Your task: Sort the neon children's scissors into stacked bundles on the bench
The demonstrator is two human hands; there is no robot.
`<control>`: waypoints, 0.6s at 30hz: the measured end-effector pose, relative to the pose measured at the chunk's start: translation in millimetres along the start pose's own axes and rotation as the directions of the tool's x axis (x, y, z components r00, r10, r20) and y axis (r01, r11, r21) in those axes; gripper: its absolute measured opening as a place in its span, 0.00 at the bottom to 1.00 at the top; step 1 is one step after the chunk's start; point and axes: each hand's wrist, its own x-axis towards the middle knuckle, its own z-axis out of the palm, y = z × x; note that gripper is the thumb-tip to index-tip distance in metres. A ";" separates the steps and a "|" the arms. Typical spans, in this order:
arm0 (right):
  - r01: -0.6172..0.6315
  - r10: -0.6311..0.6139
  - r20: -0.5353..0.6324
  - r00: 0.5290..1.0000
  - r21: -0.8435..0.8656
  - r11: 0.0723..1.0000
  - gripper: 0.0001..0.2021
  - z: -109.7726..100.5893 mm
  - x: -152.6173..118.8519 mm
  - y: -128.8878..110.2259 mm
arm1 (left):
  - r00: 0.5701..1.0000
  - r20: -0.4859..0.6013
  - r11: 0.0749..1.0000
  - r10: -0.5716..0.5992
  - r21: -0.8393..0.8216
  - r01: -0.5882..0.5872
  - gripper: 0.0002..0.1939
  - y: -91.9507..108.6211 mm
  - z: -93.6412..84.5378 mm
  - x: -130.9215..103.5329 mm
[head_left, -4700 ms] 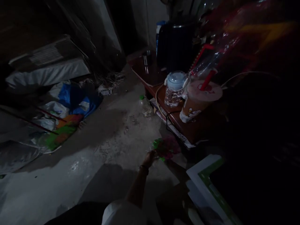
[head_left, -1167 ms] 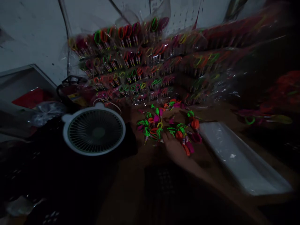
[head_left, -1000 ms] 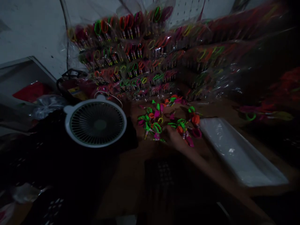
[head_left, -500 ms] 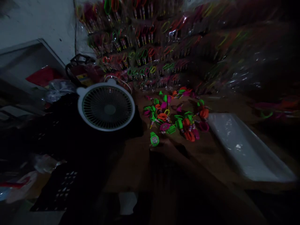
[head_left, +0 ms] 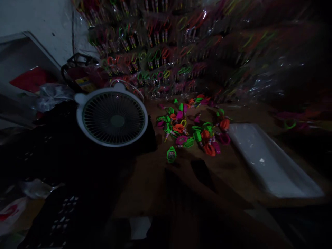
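Green and facing us, the watch wants light pressure, though in this gloom we cannot tell whether the fingers of our right hand grip it.

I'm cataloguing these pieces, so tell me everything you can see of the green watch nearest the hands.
The green watch is vivid and plastic-looking, with a roughly octagonal case around a pale, patterned face too dim to read. A stub of strap shows above the case; the rest is hidden. Its face points toward the camera. It is apart from the loose pieces beyond; shadow hides whether the right hand, just below, touches it.
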 end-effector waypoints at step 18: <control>0.085 -0.082 0.036 0.996 -0.090 0.992 0.05 -1.6 10.3 11.7 | 0.998 0.016 0.994 0.059 -0.096 -0.058 0.20 -13.2 -20.2 -0.2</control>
